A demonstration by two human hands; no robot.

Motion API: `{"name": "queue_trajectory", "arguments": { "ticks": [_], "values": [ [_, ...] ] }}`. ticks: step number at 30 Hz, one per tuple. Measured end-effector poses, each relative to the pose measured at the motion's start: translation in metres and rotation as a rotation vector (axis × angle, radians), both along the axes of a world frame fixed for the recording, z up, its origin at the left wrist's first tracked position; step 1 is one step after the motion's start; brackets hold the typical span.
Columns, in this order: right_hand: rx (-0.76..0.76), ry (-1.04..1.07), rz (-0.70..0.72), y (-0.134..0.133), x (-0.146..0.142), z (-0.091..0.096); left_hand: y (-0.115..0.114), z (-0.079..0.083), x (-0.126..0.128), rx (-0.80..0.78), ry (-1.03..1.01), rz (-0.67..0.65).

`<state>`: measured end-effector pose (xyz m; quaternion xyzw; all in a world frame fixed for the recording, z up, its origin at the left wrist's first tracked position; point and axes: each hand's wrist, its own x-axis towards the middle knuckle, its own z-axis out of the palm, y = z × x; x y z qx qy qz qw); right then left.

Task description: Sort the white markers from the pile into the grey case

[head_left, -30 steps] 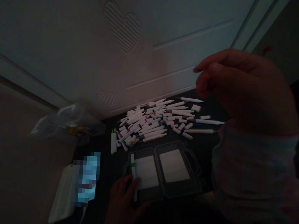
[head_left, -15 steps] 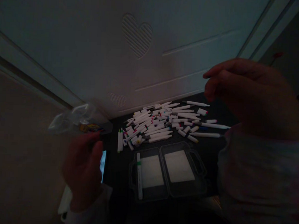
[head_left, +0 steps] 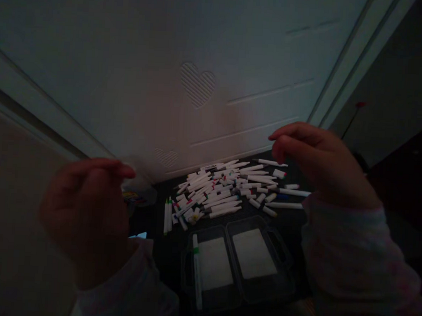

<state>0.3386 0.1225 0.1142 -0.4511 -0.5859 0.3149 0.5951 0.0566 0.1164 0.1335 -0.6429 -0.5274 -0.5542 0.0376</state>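
Both of my hands are raised in dim light, with nothing visible in them. My left hand hovers at the left, its bent fingers pointing right and loosely apart. Over the right end of a marker pile, my right hand hangs with fingers loosely curled and thumb a little off the index finger. The pile of white markers and loose caps covers the dark tabletop. In front of it lies an opened clear plastic case. One green-banded marker rests in its left half.
Behind the pile stands a white panel with embossed hearts. A clear bag or container with a coloured label is partly hidden behind my left hand. A lit screen shows beside my left sleeve.
My left hand has risen and moved left, now covering part of the clear container. My right hand sits lower and slightly further left in view. The camera has tilted up; markers and case look unmoved.
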Motion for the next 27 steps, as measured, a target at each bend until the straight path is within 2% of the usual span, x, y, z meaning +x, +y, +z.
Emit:
{"name": "queue_trajectory", "arguments": {
  "ticks": [2, 6, 9, 12, 21, 27],
  "values": [
    [-0.04, -0.057, 0.034, 0.004, -0.002, -0.003, 0.002, -0.006, 0.008, -0.025, -0.001, -0.005],
    [-0.165, -0.117, 0.049, 0.01, -0.01, -0.005, 0.018, -0.027, 0.012, -0.018, 0.212, -0.02],
    [-0.224, -0.143, 0.057, 0.014, -0.017, -0.007, 0.031, -0.045, 0.02, -0.13, 0.442, -0.196],
    [-0.262, -0.179, 0.087, 0.018, -0.023, -0.008, 0.039, -0.058, 0.03, -0.251, 0.556, -0.331],
    [-0.305, -0.166, 0.116, 0.021, -0.028, -0.014, 0.046, -0.084, 0.044, -0.594, 0.908, -0.425],
    [-0.269, -0.144, 0.083, 0.011, -0.026, -0.008, 0.052, -0.1, 0.051, -0.767, 0.979, -0.474]
  ]
}}
